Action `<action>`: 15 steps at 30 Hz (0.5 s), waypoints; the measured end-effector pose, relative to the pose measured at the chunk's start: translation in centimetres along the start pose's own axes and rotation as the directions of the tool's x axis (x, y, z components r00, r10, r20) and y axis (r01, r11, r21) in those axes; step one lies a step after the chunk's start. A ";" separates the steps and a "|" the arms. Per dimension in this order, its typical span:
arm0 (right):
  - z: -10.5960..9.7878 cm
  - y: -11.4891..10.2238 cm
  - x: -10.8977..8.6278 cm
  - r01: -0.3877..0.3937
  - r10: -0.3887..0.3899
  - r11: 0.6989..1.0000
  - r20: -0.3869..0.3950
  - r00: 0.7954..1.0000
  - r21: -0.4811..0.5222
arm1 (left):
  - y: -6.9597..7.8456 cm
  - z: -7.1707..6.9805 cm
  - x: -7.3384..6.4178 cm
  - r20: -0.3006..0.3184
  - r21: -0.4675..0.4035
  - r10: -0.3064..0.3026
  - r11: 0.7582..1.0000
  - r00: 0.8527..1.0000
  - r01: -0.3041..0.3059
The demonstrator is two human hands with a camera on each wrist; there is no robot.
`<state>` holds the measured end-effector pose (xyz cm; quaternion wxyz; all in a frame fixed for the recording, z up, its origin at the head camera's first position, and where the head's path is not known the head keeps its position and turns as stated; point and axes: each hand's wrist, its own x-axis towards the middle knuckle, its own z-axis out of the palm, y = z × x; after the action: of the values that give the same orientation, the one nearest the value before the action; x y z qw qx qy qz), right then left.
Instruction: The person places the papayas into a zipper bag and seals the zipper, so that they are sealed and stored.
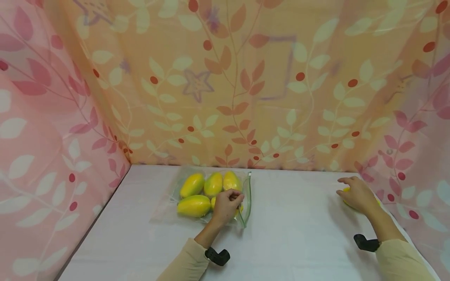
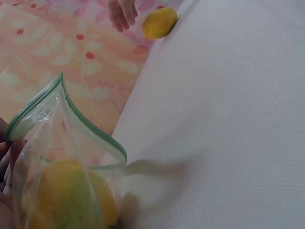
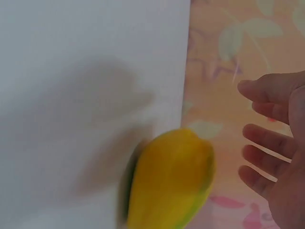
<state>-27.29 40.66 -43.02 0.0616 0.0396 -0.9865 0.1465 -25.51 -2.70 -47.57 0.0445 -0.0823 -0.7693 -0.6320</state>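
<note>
Mango clear of spread right hand at wrist; left hand pinching bag.

A makeshift recording booth rather than a lived-in room: a plain white table is closed in on three sides by hung leaf-patterned fabric, pink at the flanks and orange behind, with no furniture visible.

A white table stands in a corner. Thin curtains hang on three sides, pink and orange, with leaves and red dots. Soft light glows through them.
</note>
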 end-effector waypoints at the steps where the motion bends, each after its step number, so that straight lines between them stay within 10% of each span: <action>1: 0.0 0.4 -0.1 -0.020 0.020 1.000 0.014 1.000 -0.005 | 0.0 0.0 0.0 0.003 0.003 -0.001 1.000 1.000 0.001; 15: -0.2 2.8 -0.1 -0.073 0.091 0.992 0.191 0.977 -0.100 | -0.1 -0.1 0.1 -0.001 0.023 0.023 0.999 1.000 -0.023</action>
<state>-27.40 43.36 -43.62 -0.0397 0.0102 -0.9943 0.0985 -25.59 -2.79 -47.60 0.0531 -0.0902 -0.7755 -0.6226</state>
